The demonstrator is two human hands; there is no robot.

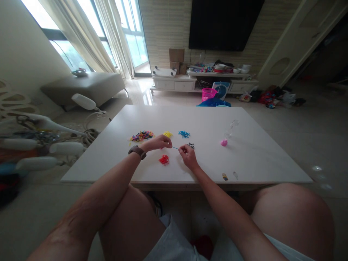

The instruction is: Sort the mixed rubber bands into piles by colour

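A thin blue band (pixel 175 147) is stretched between my two hands above the white table. My left hand (pixel 162 142), with a watch on the wrist, pinches its left end. My right hand (pixel 187 155) pinches the other end. Small heaps of similar thin pieces lie around them: a mixed-colour heap (pixel 142 136), a yellow heap (pixel 168 134), a blue heap (pixel 184 134), a red heap (pixel 164 160) and a black heap (pixel 191 145) partly behind my right hand. A bit of pink shows beneath my left hand.
On the right of the white table (pixel 206 119) are a pink lump (pixel 224 143) and a clear plastic item (pixel 233 125). Nearer the front edge lie a small yellow figure (pixel 225 177) and a small clear piece (pixel 235 175). White lamp-like parts (pixel 67 148) crowd the left side.
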